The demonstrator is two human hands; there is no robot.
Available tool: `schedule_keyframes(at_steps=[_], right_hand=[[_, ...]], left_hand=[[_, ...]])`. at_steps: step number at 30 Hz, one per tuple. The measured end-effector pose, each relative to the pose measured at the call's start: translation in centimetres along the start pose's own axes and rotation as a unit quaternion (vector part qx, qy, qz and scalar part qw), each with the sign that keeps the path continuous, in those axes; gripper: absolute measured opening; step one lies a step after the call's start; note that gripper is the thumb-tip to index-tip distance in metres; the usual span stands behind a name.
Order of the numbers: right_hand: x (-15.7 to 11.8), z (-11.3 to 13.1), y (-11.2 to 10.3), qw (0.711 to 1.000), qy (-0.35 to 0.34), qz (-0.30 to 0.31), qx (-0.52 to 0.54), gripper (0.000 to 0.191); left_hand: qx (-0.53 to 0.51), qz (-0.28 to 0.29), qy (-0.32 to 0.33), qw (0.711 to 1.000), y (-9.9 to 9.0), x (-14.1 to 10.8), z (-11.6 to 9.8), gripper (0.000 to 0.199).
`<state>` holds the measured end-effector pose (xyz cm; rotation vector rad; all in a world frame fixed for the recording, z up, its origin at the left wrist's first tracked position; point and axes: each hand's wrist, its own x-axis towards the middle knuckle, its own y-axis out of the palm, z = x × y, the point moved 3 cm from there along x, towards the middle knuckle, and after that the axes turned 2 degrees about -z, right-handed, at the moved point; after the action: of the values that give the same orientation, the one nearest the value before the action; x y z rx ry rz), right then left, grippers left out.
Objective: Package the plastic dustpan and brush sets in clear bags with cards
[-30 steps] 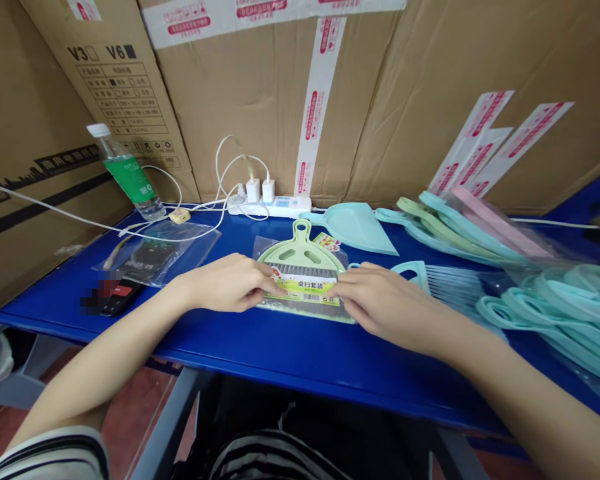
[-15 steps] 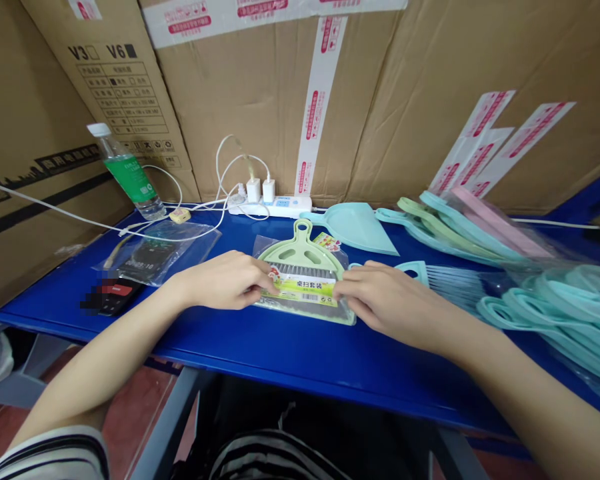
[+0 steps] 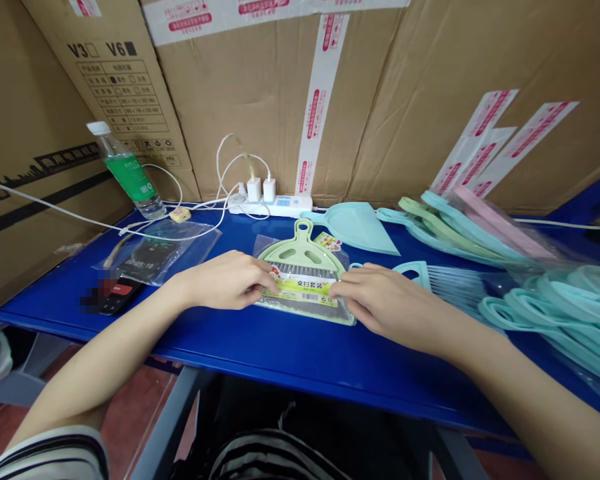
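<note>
A light green dustpan and brush set in a clear plastic bag lies flat on the blue table, its handle pointing away from me. Across its grey bristles runs a yellow and white printed label. My left hand has its fingers curled and pinched at the left end of the label. At the right end, the thumb and fingers of my right hand close on the edge of the package and cover part of it.
Behind the set lies a light blue dustpan. Blue brush bristles and a pile of bagged dustpans are on the right. A power strip, water bottle and black phone stand or lie farther left. Cardboard boxes wall the back.
My right fingers have slid slightly left along the label. My left hand and the set look the same.
</note>
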<state>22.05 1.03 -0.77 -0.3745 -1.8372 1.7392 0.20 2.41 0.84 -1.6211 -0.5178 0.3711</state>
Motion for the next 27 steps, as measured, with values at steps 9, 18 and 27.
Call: schedule_keyframes(at_steps=[9, 18, 27], right_hand=[[0.10, 0.14, 0.00, 1.000, 0.000, 0.010, -0.007, 0.028], [0.04, 0.18, -0.08, 1.000, 0.000, 0.012, -0.003, 0.029], [0.02, 0.15, 0.12, 1.000, -0.003, -0.004, -0.010, 0.031]], left_hand=[[-0.007, 0.000, 0.000, 1.000, 0.15, 0.02, 0.07, 0.038], [0.002, -0.001, 0.000, 1.000, 0.16, 0.00, 0.06, 0.037], [0.001, 0.003, 0.001, 1.000, 0.14, 0.05, 0.04, 0.036]])
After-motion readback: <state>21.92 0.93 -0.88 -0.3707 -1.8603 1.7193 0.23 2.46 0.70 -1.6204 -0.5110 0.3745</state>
